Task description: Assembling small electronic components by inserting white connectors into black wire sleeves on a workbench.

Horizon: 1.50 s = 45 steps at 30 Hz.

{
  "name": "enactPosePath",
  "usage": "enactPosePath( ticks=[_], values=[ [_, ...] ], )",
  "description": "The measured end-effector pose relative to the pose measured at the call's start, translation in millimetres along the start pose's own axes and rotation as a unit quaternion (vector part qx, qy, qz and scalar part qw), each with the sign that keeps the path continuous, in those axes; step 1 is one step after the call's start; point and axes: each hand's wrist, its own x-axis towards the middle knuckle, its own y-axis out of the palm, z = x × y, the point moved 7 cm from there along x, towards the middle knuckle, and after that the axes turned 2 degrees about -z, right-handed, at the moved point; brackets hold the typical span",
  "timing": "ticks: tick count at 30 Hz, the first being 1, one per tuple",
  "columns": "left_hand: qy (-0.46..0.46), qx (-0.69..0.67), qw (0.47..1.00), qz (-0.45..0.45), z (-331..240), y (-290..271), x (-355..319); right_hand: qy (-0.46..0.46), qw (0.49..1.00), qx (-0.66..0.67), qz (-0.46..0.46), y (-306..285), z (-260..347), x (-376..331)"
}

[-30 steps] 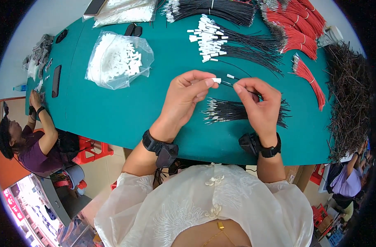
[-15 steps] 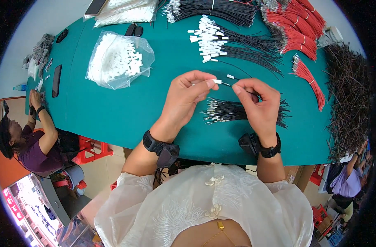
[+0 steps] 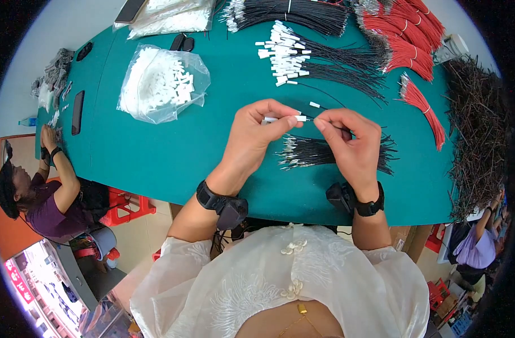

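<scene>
Nudging closer, right hand (image 3: 350, 141) meets connector (image 3: 285, 119) (left hand (image 3: 257, 132) pinching).

Bare green surface (image 3: 156, 163) lies open to the left of the left hand (image 3: 256, 135), up to the bag of white connectors (image 3: 161, 84). Under the right hand (image 3: 350, 143) a bundle of black wires (image 3: 325, 153) blocks the way. Finished black leads (image 3: 319, 59) and red wire bundles (image 3: 404, 34) crowd the far side; a tangled dark wire heap (image 3: 477, 124) fills the right edge.

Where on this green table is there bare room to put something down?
Bare mat lies between the connector bag, the left hand and the near edge. A smaller patch sits between the bag and the capped wires. The right side is crowded: black wires, red wires, loose wire heap.
</scene>
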Motion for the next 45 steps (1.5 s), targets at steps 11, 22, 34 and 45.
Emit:
enactPosePath(
  ticks=[11, 22, 34, 45],
  values=[
    [-0.027, -0.012, 1.000, 0.001, 6.0, -3.5, 0.6, -0.030, 0.999, -0.035, 0.002, 1.8, 5.5, -0.8],
    [-0.020, -0.002, 1.000, 0.006, 4.4, -3.1, 0.3, -0.050, 0.998, -0.037, -0.003, 2.8, 6.9, -0.8],
    [-0.026, 0.000, 1.000, -0.003, 4.8, -4.0, 0.4, -0.098, 0.993, -0.063, -0.005, 4.3, 11.9, -2.8],
    [0.002, 0.031, 1.000, 0.000, 5.4, 1.4, -1.2, -0.056, 0.997, -0.041, 0.031, 5.9, 8.8, -3.0]
  ],
)
